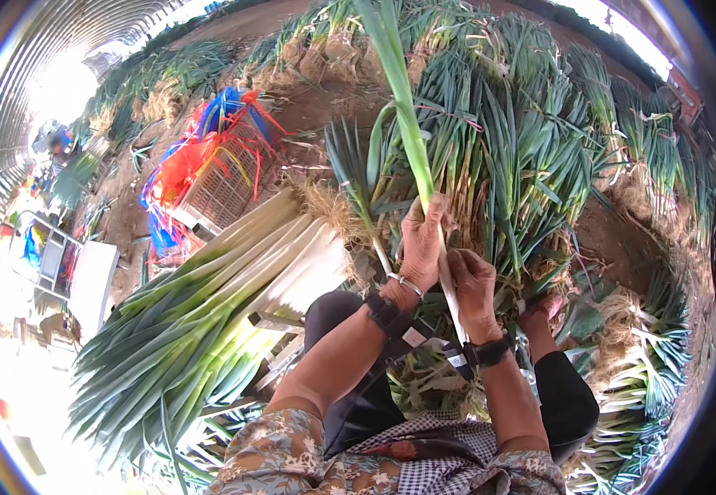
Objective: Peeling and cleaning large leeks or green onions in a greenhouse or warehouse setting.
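Observation:
A long leek [412,132] stands slanted before me, its green top reaching the upper edge of the view. My left hand [422,245] is closed around its pale stalk. Just below and to the right, my right hand [475,289] has its fingers pinched together at the edge of the same stalk; their tips are partly hidden. The white lower end passes down between my wrists. To my left lies a big pile of trimmed leeks [209,289], white ends and roots toward the middle. Another thin leek [374,243] leans beside my left wrist.
Tied bundles of leeks [490,140] stand close ahead, with more along the far side. A plastic crate [224,181] holds red and blue strips at the upper left. A white stool [94,280] is at far left. More leeks [634,404] lie at lower right.

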The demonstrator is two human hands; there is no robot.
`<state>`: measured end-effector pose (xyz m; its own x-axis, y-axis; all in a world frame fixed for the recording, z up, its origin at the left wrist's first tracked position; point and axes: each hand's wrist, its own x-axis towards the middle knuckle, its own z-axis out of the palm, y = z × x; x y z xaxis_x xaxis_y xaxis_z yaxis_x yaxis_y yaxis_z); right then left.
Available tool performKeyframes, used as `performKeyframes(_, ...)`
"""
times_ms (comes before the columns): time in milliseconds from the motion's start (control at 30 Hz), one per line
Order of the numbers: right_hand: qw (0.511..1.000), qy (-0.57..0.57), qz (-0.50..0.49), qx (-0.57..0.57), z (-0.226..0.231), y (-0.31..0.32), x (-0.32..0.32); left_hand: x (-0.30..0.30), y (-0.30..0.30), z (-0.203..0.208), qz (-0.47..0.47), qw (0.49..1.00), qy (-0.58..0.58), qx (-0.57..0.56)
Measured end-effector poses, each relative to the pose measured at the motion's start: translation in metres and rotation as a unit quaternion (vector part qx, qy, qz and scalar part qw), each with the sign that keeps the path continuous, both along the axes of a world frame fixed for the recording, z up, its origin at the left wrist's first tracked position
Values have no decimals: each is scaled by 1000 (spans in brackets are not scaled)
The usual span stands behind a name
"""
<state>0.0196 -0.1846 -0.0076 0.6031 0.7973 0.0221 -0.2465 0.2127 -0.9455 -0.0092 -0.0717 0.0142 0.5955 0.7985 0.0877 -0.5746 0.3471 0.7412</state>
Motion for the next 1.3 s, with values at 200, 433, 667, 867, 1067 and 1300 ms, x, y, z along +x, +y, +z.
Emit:
performKeyframes(200,977,-45,-208,-14,-11,-4,-1,-1,-9,16,-28,999,-11,42)
performKeyframes(433,950,291,2,109,10,-51,-2,-23,-1,28,-108,994,-24,5)
performKeyframes(667,779,-507,44,-366,-52,-118,19,-40,46,59,-20,999,23,39)
performKeyframes(867,975,-154,98,-127,3,-82,11,-31,66,30,-134,985,-79,78)
performKeyframes(1067,949,-247,187,-63,-17,-97,-27,-33,82,22,-219,965,-135,48)
performKeyframes(1300,854,-405,128,-301,-98,-206,-52,-46,95,36,-79,994,-55,45)
